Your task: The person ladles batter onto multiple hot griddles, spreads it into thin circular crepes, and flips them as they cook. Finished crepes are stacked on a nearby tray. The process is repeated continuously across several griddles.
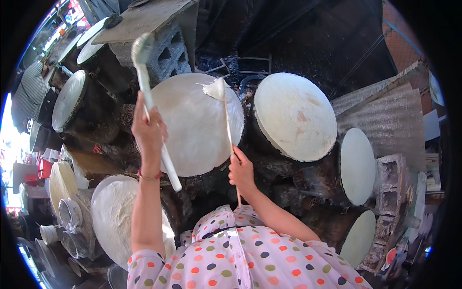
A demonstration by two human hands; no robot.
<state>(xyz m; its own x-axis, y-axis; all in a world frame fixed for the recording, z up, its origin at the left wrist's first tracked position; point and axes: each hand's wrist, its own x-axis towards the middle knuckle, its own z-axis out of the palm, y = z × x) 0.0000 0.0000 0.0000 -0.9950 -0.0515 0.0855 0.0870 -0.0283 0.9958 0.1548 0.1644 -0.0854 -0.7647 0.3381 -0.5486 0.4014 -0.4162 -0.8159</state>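
Grey hollow concrete blocks (pixel 169 54) stand at the top, carrying a flat weathered board (pixel 144 17). Behind them the ground is dark and soot-black. To the right leans a sheet of corrugated metal (pixel 380 113), with a brick wall (pixel 402 41) beyond it and another concrete block (pixel 392 192) lower down. Bright daylight floods in at the left edge, where stacked bowls (pixel 67 216) sit.

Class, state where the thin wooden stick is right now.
In the right hand, the thin wooden stick reaches up across the middle round steaming surface, its tip lifting a white sheet.
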